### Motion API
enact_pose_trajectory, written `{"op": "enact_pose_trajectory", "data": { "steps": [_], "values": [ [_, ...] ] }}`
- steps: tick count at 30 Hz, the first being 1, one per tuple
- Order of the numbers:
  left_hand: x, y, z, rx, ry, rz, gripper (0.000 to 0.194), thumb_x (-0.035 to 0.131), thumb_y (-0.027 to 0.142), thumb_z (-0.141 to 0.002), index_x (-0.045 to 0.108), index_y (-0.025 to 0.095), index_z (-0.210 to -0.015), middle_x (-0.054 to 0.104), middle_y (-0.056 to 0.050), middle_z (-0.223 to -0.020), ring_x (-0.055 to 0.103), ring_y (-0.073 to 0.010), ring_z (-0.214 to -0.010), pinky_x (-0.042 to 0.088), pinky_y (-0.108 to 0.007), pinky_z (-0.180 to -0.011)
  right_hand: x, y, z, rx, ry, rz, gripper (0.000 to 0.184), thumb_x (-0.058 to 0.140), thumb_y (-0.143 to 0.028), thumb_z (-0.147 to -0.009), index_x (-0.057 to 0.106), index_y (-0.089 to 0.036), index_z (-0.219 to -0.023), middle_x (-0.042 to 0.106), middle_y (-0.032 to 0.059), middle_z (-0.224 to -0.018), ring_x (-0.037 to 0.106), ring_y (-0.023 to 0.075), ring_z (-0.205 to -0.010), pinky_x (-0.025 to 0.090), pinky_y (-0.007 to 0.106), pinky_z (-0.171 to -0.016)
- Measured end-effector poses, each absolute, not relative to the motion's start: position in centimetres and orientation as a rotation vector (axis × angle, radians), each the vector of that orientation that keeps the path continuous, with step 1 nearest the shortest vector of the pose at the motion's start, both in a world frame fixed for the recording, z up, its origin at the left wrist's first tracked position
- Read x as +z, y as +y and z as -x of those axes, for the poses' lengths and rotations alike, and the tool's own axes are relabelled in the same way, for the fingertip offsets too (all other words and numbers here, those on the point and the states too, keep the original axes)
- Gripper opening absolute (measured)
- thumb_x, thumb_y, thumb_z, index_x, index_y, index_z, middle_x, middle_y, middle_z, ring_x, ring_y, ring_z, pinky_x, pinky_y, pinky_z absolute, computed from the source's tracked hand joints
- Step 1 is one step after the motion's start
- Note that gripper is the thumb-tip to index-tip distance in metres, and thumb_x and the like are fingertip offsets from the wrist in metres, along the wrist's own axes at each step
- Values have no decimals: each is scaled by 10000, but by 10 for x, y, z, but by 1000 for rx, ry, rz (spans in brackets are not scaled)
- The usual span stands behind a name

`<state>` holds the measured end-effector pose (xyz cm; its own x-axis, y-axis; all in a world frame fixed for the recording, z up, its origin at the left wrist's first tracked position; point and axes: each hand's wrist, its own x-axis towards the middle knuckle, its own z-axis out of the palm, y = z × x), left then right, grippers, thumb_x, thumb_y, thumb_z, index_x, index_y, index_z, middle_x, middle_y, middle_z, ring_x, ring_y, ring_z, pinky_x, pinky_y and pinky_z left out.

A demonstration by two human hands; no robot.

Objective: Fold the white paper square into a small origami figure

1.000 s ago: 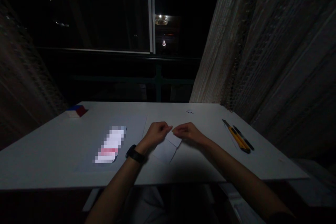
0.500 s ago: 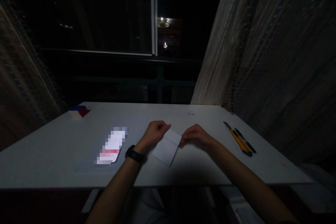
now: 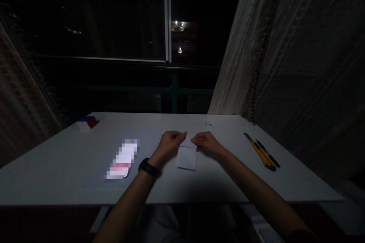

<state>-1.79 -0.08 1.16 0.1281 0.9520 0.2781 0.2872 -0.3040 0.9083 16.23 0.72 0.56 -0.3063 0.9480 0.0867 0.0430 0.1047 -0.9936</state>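
A small folded white paper (image 3: 187, 157) lies on the white table (image 3: 228, 174) in front of me. My left hand (image 3: 170, 143), with a black watch on its wrist, pinches the paper's top left corner. Close beside it, my right hand (image 3: 207, 142) pinches the top right corner. Both hands have their fingers closed on the paper's upper edge, and the paper hangs down squarely toward me.
A yellow utility knife (image 3: 260, 153) and a black pen (image 3: 268, 154) lie at the right. A white and red card (image 3: 123, 159) rests on a larger sheet at the left. A red and blue block (image 3: 87, 122) sits at the far left corner. Curtains hang right.
The paper was turned from a slanted position to square, and my right hand moved back in toward my left along the top edge.
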Motion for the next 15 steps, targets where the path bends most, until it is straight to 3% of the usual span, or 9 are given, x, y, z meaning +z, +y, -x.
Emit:
{"op": "enact_pose_trajectory", "data": {
  "steps": [2, 7, 9, 12, 15],
  "values": [
    [12, -1, 20, 1097, 1146, -1678, 425, 643, 519, -617, 652, 109, -728, 572, -18, -585, 492, -116, -534, 329, -219, -481, 6, 8, -166, 1307, -1495, 1005, 384, 725, -469, -545, 579, -122, -620, 583, 8, -502, 538, 118, -457, 429, 248, -469],
    [7, -1, 22, 1058, 1111, -1553, 397, 680, 473, -606, 539, 113, -516, 440, 37, -465, 384, -62, -438, 254, -199, -431, 1, 6, -167, 1396, -1365, 939, 514, 792, -364, -465, 559, -168, -880, 575, -49, -500, 559, 138, -465, 462, 277, -479],
    [7, -3, 22, 1017, 998, -1444, 355, 694, 432, -612, 566, 103, -570, 490, 22, -508, 421, -62, -455, 289, -196, -447, -3, 3, -166, 1403, -1330, 928, 501, 797, -336, -458, 579, -155, -871, 606, -22, -547, 574, 145, -496, 457, 274, -492],
    [9, -7, 23, 983, 839, -1258, 318, 719, 343, -606, 630, 105, -798, 608, -34, -676, 540, -101, -559, 397, -217, -523, -5, -1, -165, 1440, -1247, 921, 441, 794, -307, -462, 630, -135, -833, 656, 33, -662, 602, 162, -576, 460, 286, -545],
    [10, -8, 25, 948, 800, -1149, 303, 723, 243, -595, 644, 99, -850, 645, -74, -761, 591, -131, -638, 458, -253, -605, -4, -3, -168, 1502, -1174, 933, 373, 781, -240, -464, 672, -153, -809, 669, 37, -716, 608, 165, -630, 464, 291, -593]
  ]
}}
